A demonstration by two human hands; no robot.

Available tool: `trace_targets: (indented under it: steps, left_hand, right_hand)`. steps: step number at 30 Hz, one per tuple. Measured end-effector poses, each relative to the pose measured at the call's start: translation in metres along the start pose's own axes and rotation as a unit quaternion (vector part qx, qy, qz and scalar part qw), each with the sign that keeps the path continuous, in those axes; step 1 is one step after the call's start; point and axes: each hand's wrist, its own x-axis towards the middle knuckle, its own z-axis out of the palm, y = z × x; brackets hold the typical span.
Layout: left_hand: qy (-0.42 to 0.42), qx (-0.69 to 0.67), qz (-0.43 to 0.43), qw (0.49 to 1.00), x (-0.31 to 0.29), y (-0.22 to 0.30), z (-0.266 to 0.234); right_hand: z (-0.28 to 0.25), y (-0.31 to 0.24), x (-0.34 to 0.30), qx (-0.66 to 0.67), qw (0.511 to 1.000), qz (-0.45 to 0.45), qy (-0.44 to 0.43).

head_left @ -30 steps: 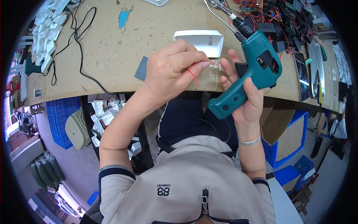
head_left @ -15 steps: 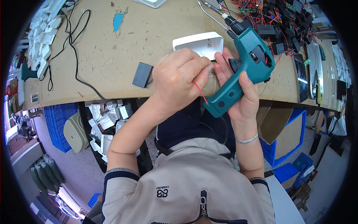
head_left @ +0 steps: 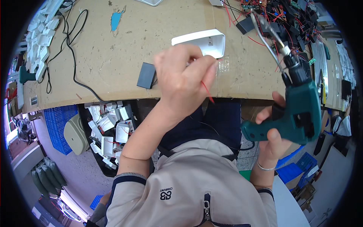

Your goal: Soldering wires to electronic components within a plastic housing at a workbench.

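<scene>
My left hand point(head_left: 183, 81) is above the bench's near edge, its fingers pinched on a thin red wire point(head_left: 207, 91) whose end hangs below the hand. My right hand point(head_left: 274, 142) grips the handle of a green soldering gun point(head_left: 300, 111), off to the right past the bench's edge. The gun's metal tip and feed tube point up and away over the bench. A white plastic housing point(head_left: 216, 44) with an open hollow lies just beyond my left hand. Beside that hand sits a dark grey box point(head_left: 146, 75), partly hidden by my fingers.
A heap of black boxes, red wires and circuit boards point(head_left: 280, 15) fills the bench's far right. White housings point(head_left: 41, 41) pile at the far left, near a black cable point(head_left: 73, 60). Below the bench stands a black bin point(head_left: 109, 166) of white parts.
My right hand has carried the soldering gun right and toward me, away from my left hand. My left hand stays near the same spot, still pinching the red wire.
</scene>
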Motion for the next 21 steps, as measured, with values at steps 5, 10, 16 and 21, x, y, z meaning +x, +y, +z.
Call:
trace_targets:
  steps: [5,10,16,21]
  left_hand:
    - [0.037,0.155,0.001,0.987,0.014,0.000,-0.005]
    - [0.011,0.149,-0.025,0.988,0.015,-0.006,0.005]
    - [0.018,0.169,-0.029,0.985,0.014,-0.008,0.015]
    - [0.029,0.173,-0.018,0.984,0.014,-0.010,0.021]
  right_hand:
    - [-0.014,-0.011,-0.024,-0.089,0.995,0.036,0.010]
    - [-0.026,-0.009,-0.040,-0.110,0.991,0.060,-0.048]
    - [-0.031,0.001,-0.043,-0.108,0.986,0.085,-0.090]
    - [-0.031,0.005,-0.038,-0.114,0.983,0.090,-0.111]
